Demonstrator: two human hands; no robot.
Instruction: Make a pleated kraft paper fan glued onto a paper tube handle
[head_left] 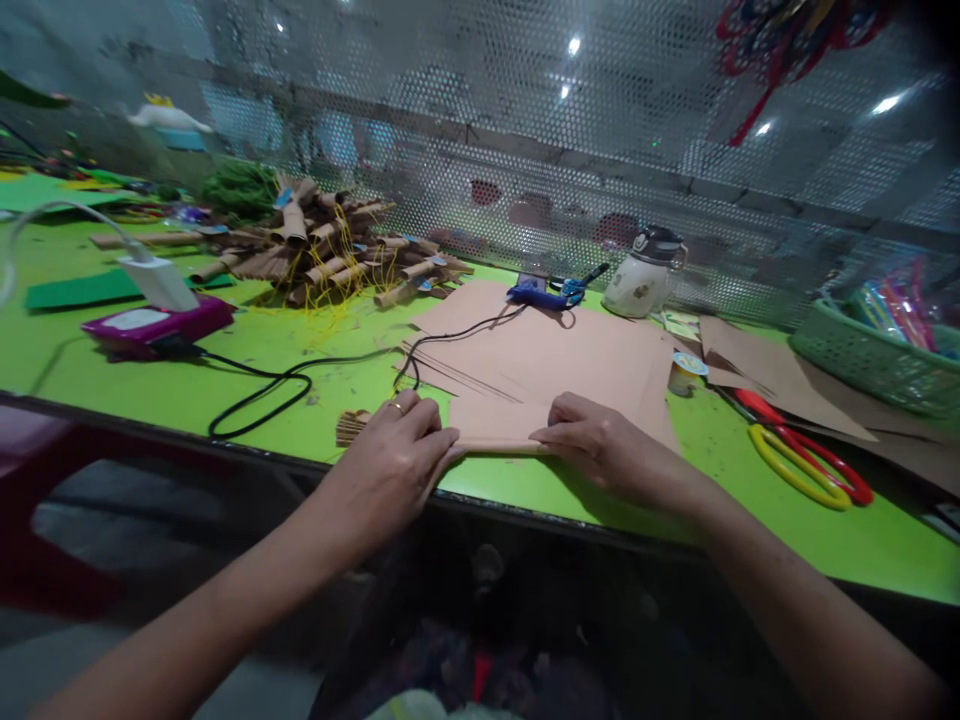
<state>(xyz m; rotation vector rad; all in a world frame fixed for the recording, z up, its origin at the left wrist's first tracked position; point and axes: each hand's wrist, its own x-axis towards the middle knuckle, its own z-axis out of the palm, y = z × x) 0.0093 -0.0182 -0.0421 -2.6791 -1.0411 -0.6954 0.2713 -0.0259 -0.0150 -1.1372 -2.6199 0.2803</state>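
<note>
A sheet of brown kraft paper (pixel 495 414) lies near the table's front edge, its near edge rolled into a thin tube (pixel 501 446). My left hand (pixel 405 445) is closed on the tube's left part, thumb along it. Just left of that hand, a fringed brown paper end (pixel 351 428) sticks out. My right hand (pixel 600 440) pinches the tube's right part between thumb and fingers. Behind the roll lies a stack of larger brown sheets (pixel 592 370), with a blue glue gun (pixel 540 297) resting at its back edge.
A black cord runs left to a purple power strip (pixel 157 325) with a white charger (pixel 159 283). Paper tubes with yellow strings (pixel 322 250) are heaped at back left. Red and yellow scissors (pixel 810 465), a tape roll (pixel 686 372), a jug (pixel 643 275) and a green basket (pixel 870 355) stand right.
</note>
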